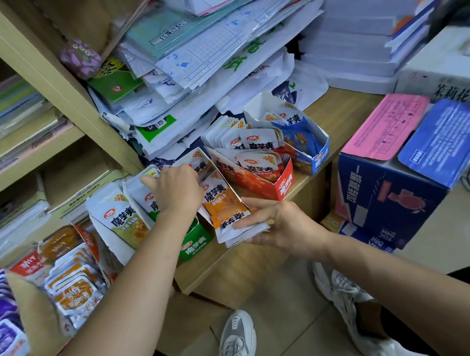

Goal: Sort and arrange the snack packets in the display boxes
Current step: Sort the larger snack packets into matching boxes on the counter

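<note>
The stack of orange packets lies in its open display box at the near edge of the worktop. Its long axis runs from far-left to near-right, so the near end points straight into your right hand.

That hand has the near-right end of the stack. One of its fingers lies fairly straight along the top edge, the others wrap the packet ends, and the grip looks light rather than tight.

Your left hand is at the opposite, far-left end, with its back turned up and its thumb pointing left. Its fingers are tucked down among the packets and out of sight, so you cannot tell whether they pinch anything or only press.

The two hands bracket the stack along its length. Any squaring-up probably means pushing along that axis, right hand toward left, rather than across it. The right hand is the nearer one for sliding the stack deeper into the box.

Just left of the orange stack, touching it, stands the green box, whose green packets lean out to the left. Just beyond, on the far side, is the red box, which is full. The blue box sits farther right behind it. A slumping pile of papers crowds the far side.
</note>
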